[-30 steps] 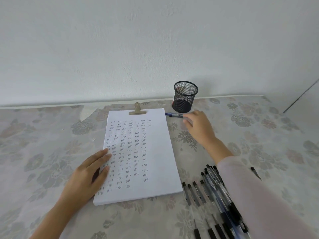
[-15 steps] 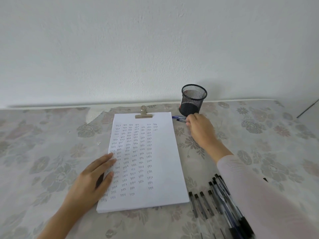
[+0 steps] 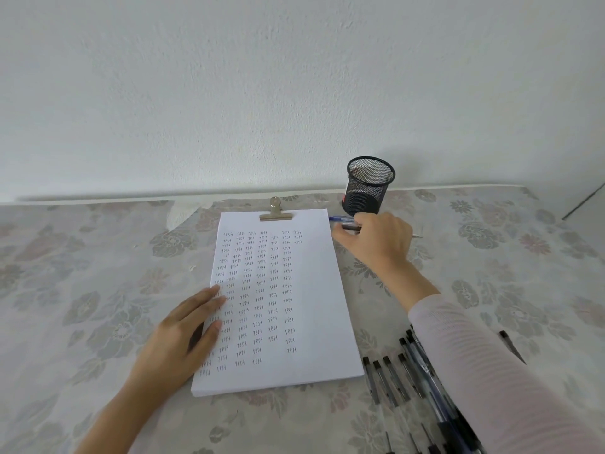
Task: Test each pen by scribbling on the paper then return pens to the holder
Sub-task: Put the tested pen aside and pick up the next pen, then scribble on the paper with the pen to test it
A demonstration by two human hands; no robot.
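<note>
Head view: a stack of paper (image 3: 304, 322) lies lengthwise on the table (image 3: 82, 290), held at its far edge by a metal clip (image 3: 275, 213) and filled with rows of small scribbles, except for a blank strip down its right side. The left hand (image 3: 186, 335) lies flat with fingers straight and together. Its fingertips overlap the paper's left edge and its palm rests on the cloth beside it.

The black mesh holder (image 3: 370, 188) stands upright near the table's far edge, close to the wall (image 3: 294, 93) and just beyond the paper's far right corner. The right hand (image 3: 376, 239) sits in front of the holder, knuckles up, thumb reaching toward the paper's right edge. A blue pen (image 3: 340, 219) lies on the table between hand and holder. A dark pen (image 3: 350, 228) runs under the curled fingers, its tip showing past the hand's right side. Whether the fingers grip it or only cover it cannot be told.

A fan of loose pens (image 3: 393, 378) lies by the paper's near right corner, partly hidden by the pink sleeve (image 3: 474, 362). One single pen (image 3: 512, 347) lies apart, right of the sleeve. Bare cloth stretches left of the paper and right of the holder.
</note>
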